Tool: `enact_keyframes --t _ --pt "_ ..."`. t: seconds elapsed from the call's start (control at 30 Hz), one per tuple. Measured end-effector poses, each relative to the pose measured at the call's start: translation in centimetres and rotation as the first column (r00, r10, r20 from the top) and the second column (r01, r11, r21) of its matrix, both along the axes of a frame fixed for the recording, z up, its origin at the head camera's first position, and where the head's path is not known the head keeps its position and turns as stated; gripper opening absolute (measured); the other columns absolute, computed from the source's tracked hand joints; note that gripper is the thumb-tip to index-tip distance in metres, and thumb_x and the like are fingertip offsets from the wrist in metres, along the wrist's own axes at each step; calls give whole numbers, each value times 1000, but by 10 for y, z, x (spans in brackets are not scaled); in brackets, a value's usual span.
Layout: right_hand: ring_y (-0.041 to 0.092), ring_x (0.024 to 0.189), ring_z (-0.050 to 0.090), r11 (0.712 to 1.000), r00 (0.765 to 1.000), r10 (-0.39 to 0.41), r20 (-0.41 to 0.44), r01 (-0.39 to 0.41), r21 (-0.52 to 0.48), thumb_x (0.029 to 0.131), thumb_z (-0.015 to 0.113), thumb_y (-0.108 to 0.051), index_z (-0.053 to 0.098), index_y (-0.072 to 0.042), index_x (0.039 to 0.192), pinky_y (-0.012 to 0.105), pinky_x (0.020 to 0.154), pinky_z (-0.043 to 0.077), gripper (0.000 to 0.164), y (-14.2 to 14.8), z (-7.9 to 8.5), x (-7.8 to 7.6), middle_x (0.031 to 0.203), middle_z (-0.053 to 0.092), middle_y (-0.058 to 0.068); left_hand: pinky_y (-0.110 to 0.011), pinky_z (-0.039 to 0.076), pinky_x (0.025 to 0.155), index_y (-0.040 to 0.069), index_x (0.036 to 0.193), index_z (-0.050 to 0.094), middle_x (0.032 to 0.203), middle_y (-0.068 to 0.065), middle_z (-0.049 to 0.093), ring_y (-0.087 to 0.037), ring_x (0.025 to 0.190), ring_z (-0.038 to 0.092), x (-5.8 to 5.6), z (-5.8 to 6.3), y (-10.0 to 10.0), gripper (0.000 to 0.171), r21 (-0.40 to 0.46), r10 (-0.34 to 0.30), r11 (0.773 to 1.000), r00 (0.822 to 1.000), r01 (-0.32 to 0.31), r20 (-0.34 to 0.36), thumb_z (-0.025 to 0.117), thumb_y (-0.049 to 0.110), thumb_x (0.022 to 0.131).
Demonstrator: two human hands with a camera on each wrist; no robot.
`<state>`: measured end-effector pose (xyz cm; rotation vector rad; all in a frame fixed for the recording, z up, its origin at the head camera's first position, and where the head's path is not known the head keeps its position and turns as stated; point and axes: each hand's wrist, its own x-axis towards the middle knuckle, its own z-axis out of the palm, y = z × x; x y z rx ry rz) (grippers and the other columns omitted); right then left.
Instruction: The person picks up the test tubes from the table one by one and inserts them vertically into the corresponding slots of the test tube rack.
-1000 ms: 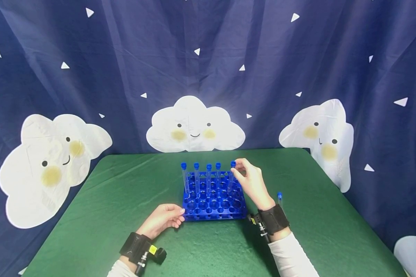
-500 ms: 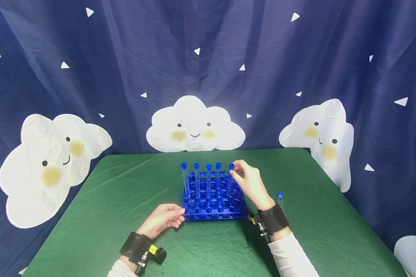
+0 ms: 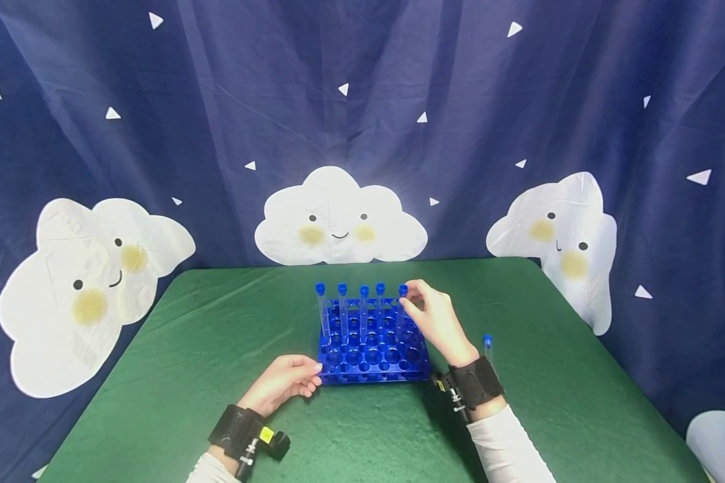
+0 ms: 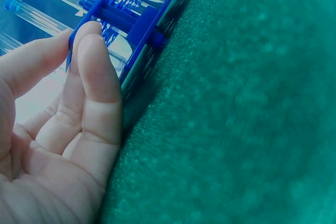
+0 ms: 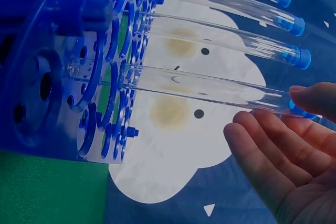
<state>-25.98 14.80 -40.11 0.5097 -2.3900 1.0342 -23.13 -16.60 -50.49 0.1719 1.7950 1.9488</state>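
Note:
A blue test tube rack (image 3: 374, 357) stands on the table, with several clear, blue-capped test tubes (image 3: 364, 315) upright in its holes. My left hand (image 3: 286, 384) pinches the rack's near left corner between thumb and fingers; in the left wrist view the fingertips (image 4: 95, 45) lie along the plate's edge. At the rack's right side my right hand (image 3: 439, 320) holds one test tube (image 5: 205, 88) near its blue cap, the thumb (image 5: 315, 98) over the cap end. That tube's lower end sits inside the rack's holes.
Another blue-capped tube (image 3: 487, 343) is right of the rack, partly hidden behind my right wrist. The green table (image 3: 229, 322) ends at a dark blue curtain (image 3: 362, 134) with white clouds. Each wrist wears a black strap (image 3: 237, 433) with a camera mount.
The tube in my right hand has shifted slightly left and lower in the rack, then stayed put over the last half second. My left hand has kept still at the corner.

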Motion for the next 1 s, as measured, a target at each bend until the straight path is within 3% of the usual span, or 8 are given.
enact_keyframes --t 0.4,0.7,1.0 --pt "23 84 66 1000 1000 6 -14 -6 -18 87 69 -10 62 -3 107 43 70 56 22 6 5 1 91 70 9 -24 55 61 -5 99 61 78 -6 67 -11 65 61 0 0 0 21 -4 4 1000 1000 -4 -1 66 13 89" --pt "26 86 66 997 998 -60 -29 59 -51 88 69 -13 62 -4 107 46 72 56 23 22 15 0 92 70 11 -24 55 61 -5 99 62 78 -6 68 -11 65 61 0 1 0 22 3 9 1000 1000 -9 2 67 14 88" --pt "29 87 65 992 992 -127 26 127 25 86 72 -21 62 0 108 46 76 54 32 45 17 -1 96 68 17 -24 55 61 -5 99 61 78 -6 67 -11 64 61 0 1 0 22 0 2 1000 1000 -2 -2 66 13 89"
